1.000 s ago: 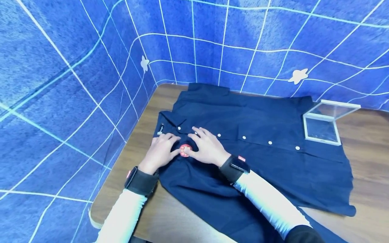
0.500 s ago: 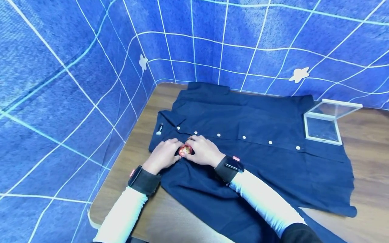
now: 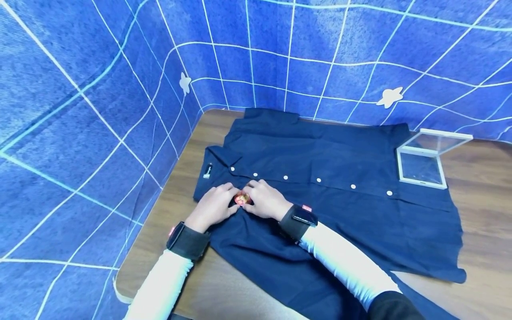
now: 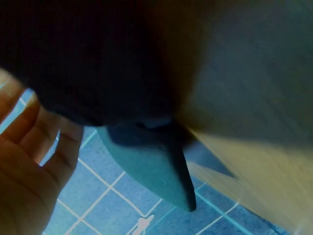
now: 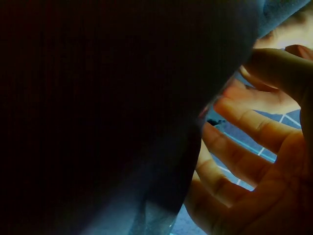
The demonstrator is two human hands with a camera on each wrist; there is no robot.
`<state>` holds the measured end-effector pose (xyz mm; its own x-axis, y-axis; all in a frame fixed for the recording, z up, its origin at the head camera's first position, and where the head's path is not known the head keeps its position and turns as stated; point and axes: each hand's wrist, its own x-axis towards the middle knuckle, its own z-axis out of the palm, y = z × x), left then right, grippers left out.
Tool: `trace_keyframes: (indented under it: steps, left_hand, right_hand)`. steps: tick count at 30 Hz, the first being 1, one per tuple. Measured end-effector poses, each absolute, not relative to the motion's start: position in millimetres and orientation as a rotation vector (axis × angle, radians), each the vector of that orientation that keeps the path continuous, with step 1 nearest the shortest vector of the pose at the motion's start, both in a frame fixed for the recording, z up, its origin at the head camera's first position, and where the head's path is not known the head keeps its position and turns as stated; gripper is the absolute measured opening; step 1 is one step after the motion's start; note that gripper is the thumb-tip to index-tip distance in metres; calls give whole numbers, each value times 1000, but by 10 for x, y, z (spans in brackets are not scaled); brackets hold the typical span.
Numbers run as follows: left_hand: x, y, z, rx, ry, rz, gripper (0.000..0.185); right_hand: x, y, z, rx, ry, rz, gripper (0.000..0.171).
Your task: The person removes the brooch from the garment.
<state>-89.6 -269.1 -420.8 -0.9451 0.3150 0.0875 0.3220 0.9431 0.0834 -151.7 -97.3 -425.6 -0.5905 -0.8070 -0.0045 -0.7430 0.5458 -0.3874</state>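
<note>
A round red badge (image 3: 242, 198) with a light pattern lies on the chest of a navy button-up shirt (image 3: 352, 151), just below the collar. From its left side my left hand (image 3: 214, 206) pinches it, and my right hand (image 3: 265, 199) pinches it from the right. Curled fingers and thumbs cover the badge's side edges in the head view, and its underside is hidden. Dark cloth fills much of both wrist views, with the left fingers (image 4: 66, 154) and right fingers (image 5: 239, 156) bent at the cloth's edge.
An open clear case (image 3: 424, 169) with a white frame stands on the shirt's hem at the right, lid raised. The wooden table (image 3: 486, 213) meets a blue grid-patterned curtain (image 3: 328, 49) at the back and left.
Both hands have drawn in from spread fingers to a close hold on the badge's sides. My left fingers have come away from the collar label. The case has stayed put.
</note>
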Motion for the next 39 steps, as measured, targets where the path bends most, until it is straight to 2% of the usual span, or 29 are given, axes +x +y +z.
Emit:
trace_keyframes:
  steps: [16,24,32,39]
  left_hand:
    - [-884,-2687,-4218,-535,-2923,-207,14]
    - [-892,-2689,-4232,-546,-2901,-179,14]
    - [-878,-2712,-4234,-597,-2807,-140,15]
    - [-890,-2726,-4235,-567,-2782,-161,11]
  right_hand:
    - [-1480,-984,-4256,-1266,2607,-518,33]
    - [-1476,-998,-4251,-1309,2589,-538,35]
    - [-1478,-1000,-4282,-1370,2650,-556,27]
    - [-1470,-987,-4241,-1323,2704,-563,23]
